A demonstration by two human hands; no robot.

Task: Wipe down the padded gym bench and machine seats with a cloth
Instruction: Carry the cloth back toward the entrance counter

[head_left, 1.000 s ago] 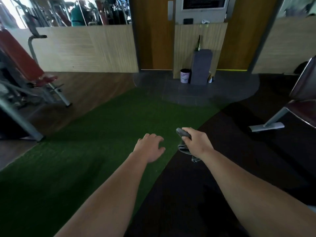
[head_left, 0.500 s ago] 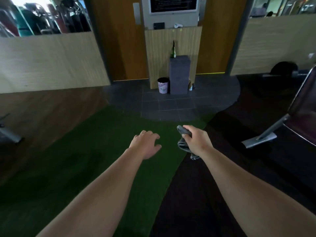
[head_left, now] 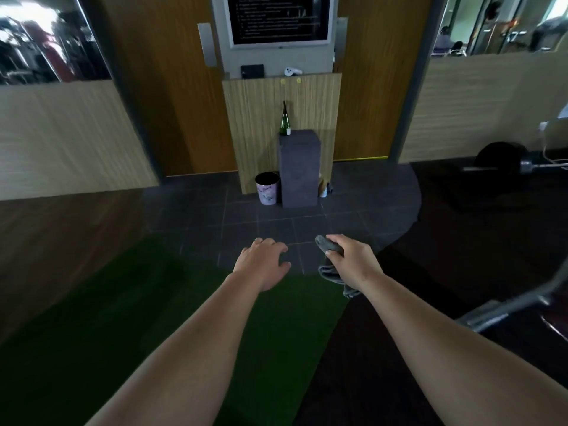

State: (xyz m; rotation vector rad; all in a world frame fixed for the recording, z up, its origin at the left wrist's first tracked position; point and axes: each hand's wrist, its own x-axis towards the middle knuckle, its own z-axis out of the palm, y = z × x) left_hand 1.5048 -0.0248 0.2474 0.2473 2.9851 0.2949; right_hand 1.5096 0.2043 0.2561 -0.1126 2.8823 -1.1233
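My right hand [head_left: 353, 261] is closed around a crumpled grey cloth [head_left: 330, 273], which sticks out above the fist and hangs below it. My left hand [head_left: 264, 262] is held out beside it, palm down, fingers loosely spread, holding nothing. Both hands hover over the floor where green turf meets dark tiles. At the right edge a grey metal foot and frame of a gym machine [head_left: 504, 312] shows, with a dark red pad [head_left: 556, 325] barely in view.
Ahead stand a grey pedestal [head_left: 298, 170] with a green bottle [head_left: 285, 119] on it and a small pink bin [head_left: 267, 188]. A wall screen [head_left: 279, 18] hangs above. A barbell with a black plate [head_left: 499, 159] lies at the right. Green turf [head_left: 123, 318] covers the left floor.
The view has swung to the right and moved forward: the red bench at the left has left the frame, the pedestal is nearer, and the right-hand machine has slid to the edge. Both hands keep their pose.
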